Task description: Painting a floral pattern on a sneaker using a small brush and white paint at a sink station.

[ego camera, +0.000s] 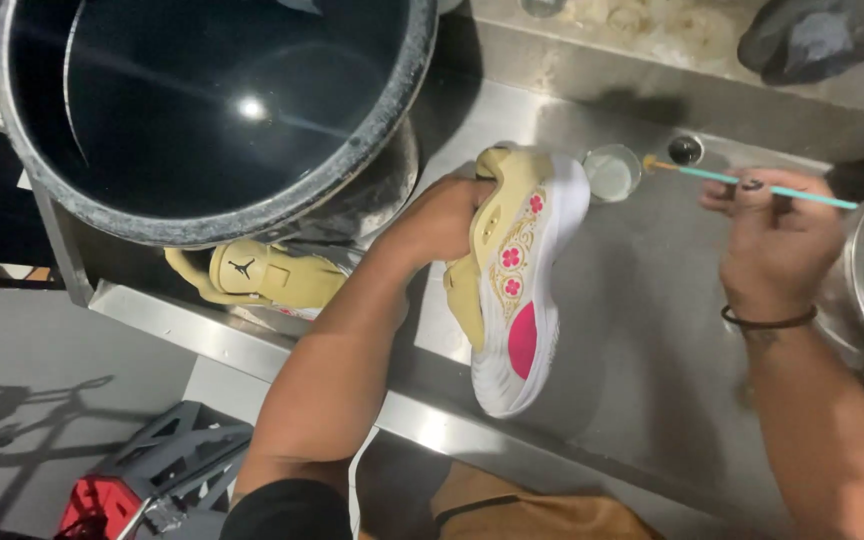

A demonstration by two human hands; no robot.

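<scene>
I saw the left hand (442,218) gripping a yellow-and-white sneaker with pink flowers (514,280). Right of the sneaker, the right hand (774,240) pinched a thin teal-handled brush (752,184).

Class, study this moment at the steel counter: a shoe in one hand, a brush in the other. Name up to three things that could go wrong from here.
1. The small glass cup stands right beside the shoe held by the left hand; a nudge might tip it.
2. The brush in the right hand has a loaded tip that might drip on the counter.
3. The second shoe lies tucked against the large pot, where it could be squashed.
</scene>
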